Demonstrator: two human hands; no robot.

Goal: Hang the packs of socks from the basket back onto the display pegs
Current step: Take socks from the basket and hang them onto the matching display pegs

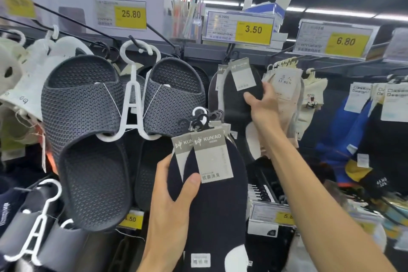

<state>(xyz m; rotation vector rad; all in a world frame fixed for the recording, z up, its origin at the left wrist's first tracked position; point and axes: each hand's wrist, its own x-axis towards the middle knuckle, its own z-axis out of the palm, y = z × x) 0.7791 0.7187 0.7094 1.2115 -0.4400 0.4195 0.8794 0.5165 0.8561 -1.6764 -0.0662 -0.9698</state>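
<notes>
My left hand (pixel 174 196) grips a stack of dark navy sock packs (pixel 218 194) with grey KUN'AO labels and black and white hooks on top, held low in the middle of the view. My right hand (pixel 262 106) reaches up and holds a black sock pack (pixel 238 99) with a grey label. That pack hangs at the display peg (pixel 229 51) under the 3.50 price tag (pixel 239 27). More dark packs hang behind it. The basket is out of view.
Dark mesh slippers (pixel 88 117) on a white hanger hang at left, touching the stack's hooks. Cream sock packs (pixel 287 88) hang right of my right hand, blue and black socks (pixel 357 130) farther right. Price tags reading 25.80 (pixel 121 13) and 6.80 (pixel 335 40) line the shelf rail.
</notes>
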